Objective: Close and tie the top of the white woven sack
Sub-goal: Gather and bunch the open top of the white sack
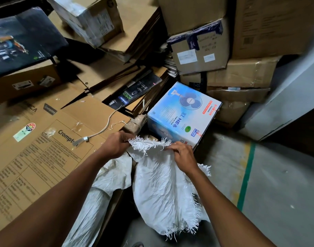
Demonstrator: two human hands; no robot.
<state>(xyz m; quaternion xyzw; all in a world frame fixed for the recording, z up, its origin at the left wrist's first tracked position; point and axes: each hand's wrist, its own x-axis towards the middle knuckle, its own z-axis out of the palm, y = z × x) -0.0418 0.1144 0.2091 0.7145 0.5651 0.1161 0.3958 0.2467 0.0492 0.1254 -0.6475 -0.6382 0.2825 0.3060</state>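
Both hands (117,145) (183,155) pinch sack's (161,184) frayed top.

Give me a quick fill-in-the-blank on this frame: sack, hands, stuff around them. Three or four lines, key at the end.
1. Both hands pinch the ____ top edge of the white woven sack.
2. The left hand and right hand hold the edge at ____ ends.
3. The blue box beyond the sack pictures a table ____.
4. A ____ stripe runs along the floor.

Missing words: frayed; opposite; fan; green
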